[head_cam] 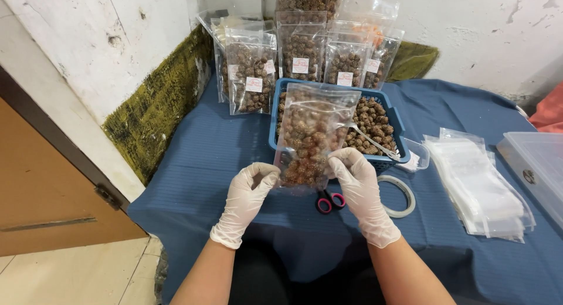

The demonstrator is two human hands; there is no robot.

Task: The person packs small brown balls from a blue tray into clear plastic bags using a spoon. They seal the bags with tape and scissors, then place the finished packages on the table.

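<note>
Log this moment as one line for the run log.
left hand: gloved, grips clear plastic pouch of brown balls | right hand: gloved, grips pouch | behind: blue plastic basket | table: pink-handled scissors

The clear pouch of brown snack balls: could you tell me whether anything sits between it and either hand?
Nothing visible does. The left hand and right hand both grip the clear pouch at its lower corners, above the blue basket.

Scissors mostly behind filled pouch
</note>
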